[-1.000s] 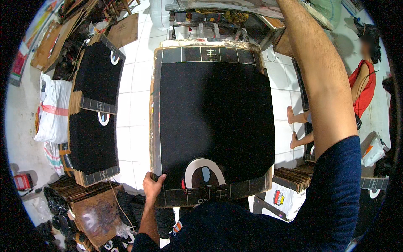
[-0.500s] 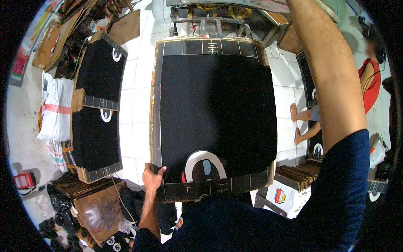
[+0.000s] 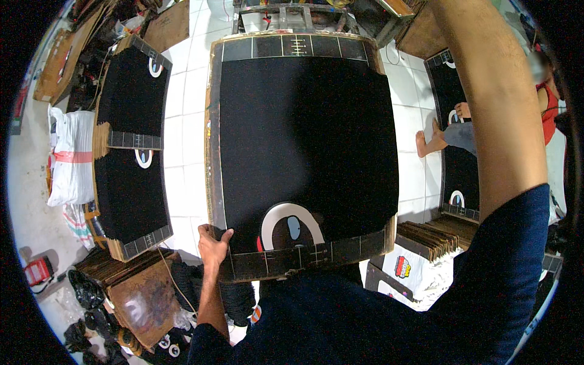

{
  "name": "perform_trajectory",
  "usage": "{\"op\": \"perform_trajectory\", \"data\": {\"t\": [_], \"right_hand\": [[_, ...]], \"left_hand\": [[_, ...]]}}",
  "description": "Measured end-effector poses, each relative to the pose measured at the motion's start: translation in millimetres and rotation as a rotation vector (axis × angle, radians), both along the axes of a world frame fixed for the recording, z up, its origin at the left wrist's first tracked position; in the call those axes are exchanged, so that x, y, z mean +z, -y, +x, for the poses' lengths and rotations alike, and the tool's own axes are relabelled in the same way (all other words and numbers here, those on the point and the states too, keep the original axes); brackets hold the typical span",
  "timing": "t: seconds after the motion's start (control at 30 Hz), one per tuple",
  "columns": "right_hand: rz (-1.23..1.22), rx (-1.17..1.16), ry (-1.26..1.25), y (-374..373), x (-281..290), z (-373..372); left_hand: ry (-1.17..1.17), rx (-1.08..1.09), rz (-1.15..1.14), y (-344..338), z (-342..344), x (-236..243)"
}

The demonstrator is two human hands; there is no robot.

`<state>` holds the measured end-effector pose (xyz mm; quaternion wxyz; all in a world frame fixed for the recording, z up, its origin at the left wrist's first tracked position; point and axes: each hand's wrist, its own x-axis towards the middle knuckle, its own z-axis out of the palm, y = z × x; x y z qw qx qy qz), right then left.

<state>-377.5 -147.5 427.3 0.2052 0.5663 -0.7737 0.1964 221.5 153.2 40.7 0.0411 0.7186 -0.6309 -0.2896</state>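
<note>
In front of me lies a large printing board (image 3: 215,152) with ruled dark strips along its far and near ends. Black fabric (image 3: 310,134) covers its middle. Near the close end of the fabric is a cream arch print (image 3: 269,219) with a blue oval inside. My left hand (image 3: 213,245) grips the board's near left corner, thumb on top and fingers at the outer edge. My right forearm (image 3: 504,103) reaches far forward past the board's right side; its hand is beyond the top of the picture, so what it holds is hidden.
Stacked boards with black fabric (image 3: 131,97) stand at left beside a white sack (image 3: 74,155). On the right, a person in red (image 3: 547,118) is by more fabric-covered boards (image 3: 459,173). Board stacks (image 3: 426,237) are near right, a metal frame (image 3: 292,21) at the back.
My view has shifted, so the board sits slightly higher and further left. My left hand stays on the corner. The person at right has lowered a hand toward a board and moved their legs.
</note>
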Motion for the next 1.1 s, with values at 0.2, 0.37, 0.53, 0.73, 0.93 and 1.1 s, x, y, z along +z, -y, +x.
{"op": "perform_trajectory", "data": {"t": [0.2,0.37,0.53,0.73,0.93,1.1], "right_hand": [[0.023,0.025,0.097,-4,6,6],[0.007,-0.025,0.062,-9,2,11],[0.000,-0.002,0.088,-15,-1,12],[-0.019,-0.006,0.047,-11,-1,11],[0.039,0.043,0.087,-12,1,9],[0.012,0.100,0.094,-13,2,9]], "left_hand": [[0.102,-0.013,0.115,9,-7,-6],[0.118,-0.036,0.181,13,-7,-6],[0.091,-0.060,0.099,12,-5,-16],[0.075,-0.127,0.153,21,2,-32],[0.093,-0.189,-0.083,71,-39,-19],[0.011,-0.458,-0.609,177,-184,-11]]}}
